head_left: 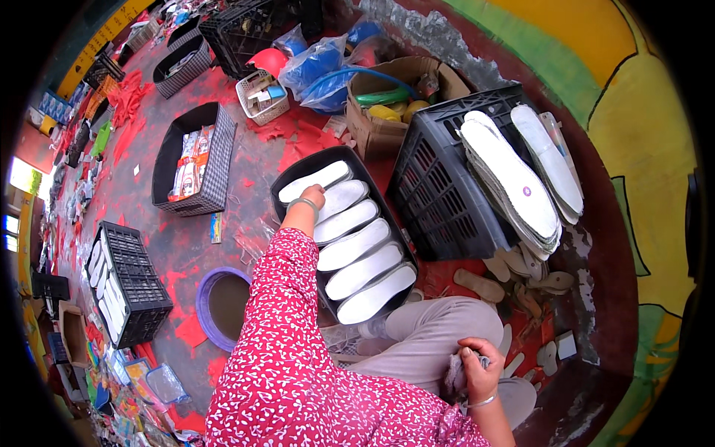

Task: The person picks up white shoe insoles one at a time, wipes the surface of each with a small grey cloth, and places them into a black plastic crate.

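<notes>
White shoe insoles (354, 247) lie in a row of small stacks in a long black tray (279, 182) in front of me. My left hand (316, 198), with a bangle at its wrist, reaches to the tray's far end. Its fingers are curled at the edge of an insole in the farthest stack (316, 179), their tips partly hidden. By my bent knee, my right hand (480, 367) is closed around a crumpled grey cloth (455, 375), most of it covered by the fingers.
An upturned black crate (428, 167) at right bears more insole stacks (510, 175). Loose insoles (477, 284) lie below it. To the left stand a purple-rimmed bucket (202, 302), a checked basket (223, 141) and a crate of insoles (138, 287). A cardboard box (369, 134) is beyond.
</notes>
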Motion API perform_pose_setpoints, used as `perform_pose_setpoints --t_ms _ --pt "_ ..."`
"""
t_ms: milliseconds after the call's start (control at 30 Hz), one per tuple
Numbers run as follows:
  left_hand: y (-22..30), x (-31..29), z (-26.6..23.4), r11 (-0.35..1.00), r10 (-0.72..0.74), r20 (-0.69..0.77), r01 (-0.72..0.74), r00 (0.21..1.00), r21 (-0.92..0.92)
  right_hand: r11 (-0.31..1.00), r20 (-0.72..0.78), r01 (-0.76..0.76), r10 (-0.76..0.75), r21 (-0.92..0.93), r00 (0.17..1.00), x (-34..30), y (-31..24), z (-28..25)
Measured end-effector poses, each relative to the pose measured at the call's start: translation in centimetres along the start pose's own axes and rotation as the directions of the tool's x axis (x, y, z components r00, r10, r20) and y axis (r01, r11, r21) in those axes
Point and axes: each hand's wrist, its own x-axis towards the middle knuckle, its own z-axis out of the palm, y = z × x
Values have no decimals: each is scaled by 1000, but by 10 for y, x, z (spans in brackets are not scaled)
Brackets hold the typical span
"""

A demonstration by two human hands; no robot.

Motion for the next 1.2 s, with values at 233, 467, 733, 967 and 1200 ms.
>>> perform_pose_setpoints --t_ms 233,467,733,967,1200 --pt "12 -1 3 998 37 -41 -35 998 44 1000 -11 -3 3 -8 1000 0 2 1" --pt "22 -12 20 994 49 -184 -29 982 109 999 -14 19 -20 -35 1000 2 -1 2" --pt "37 -90 58 924 348 -275 -278 896 262 1000 -16 -9 9 -10 1000 1 -3 2" --pt "42 -108 62 917 215 -121 -158 969 366 1000 -21 -10 10 4 1000 -3 4 -2" --pt "37 -97 46 916 79 12 -77 997 395 1000 -25 -3 3 13 1000 -4 1 -1"
